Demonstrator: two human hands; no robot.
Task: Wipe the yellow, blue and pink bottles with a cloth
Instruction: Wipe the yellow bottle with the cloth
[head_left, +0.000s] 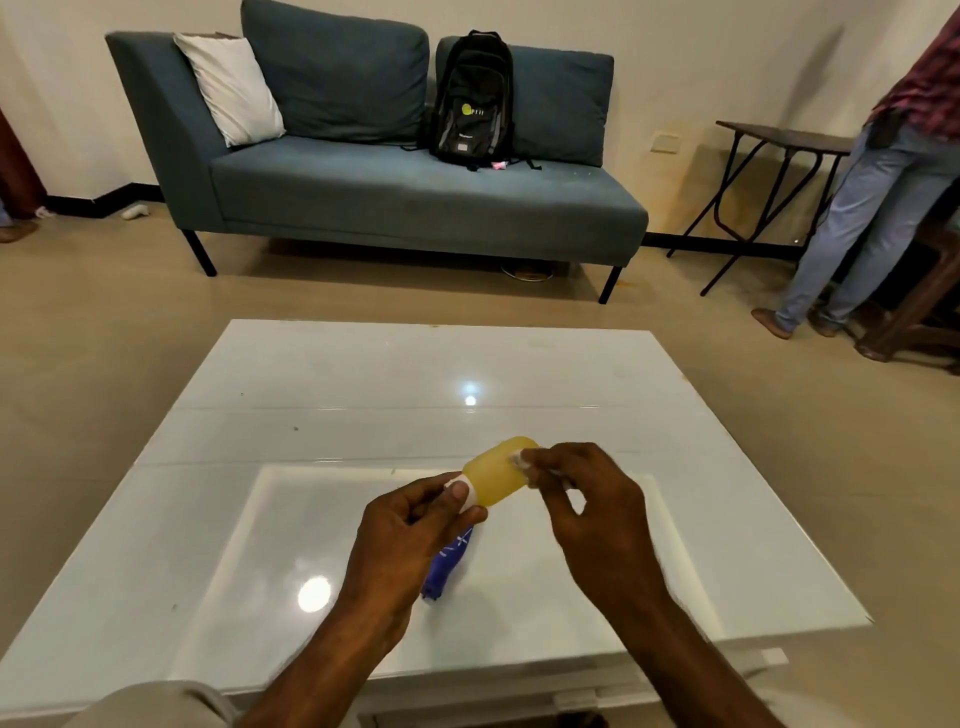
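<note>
My left hand (415, 525) grips the white cap end of the yellow bottle (498, 475), holding it tilted above the white table (363, 395). A small white cloth (522, 462), mostly hidden in the fingers, is pinched by my right hand (582, 499) and pressed against the bottle's upper right side. The blue bottle (447, 564) lies on the table under my left hand, partly covered by it. I see no pink bottle on the table.
A blue sofa (415, 197) with a black backpack (472, 98) and a white pillow (228, 88) stands beyond the table. A person (872, 197) stands at the right beside a dark folding table (779, 140).
</note>
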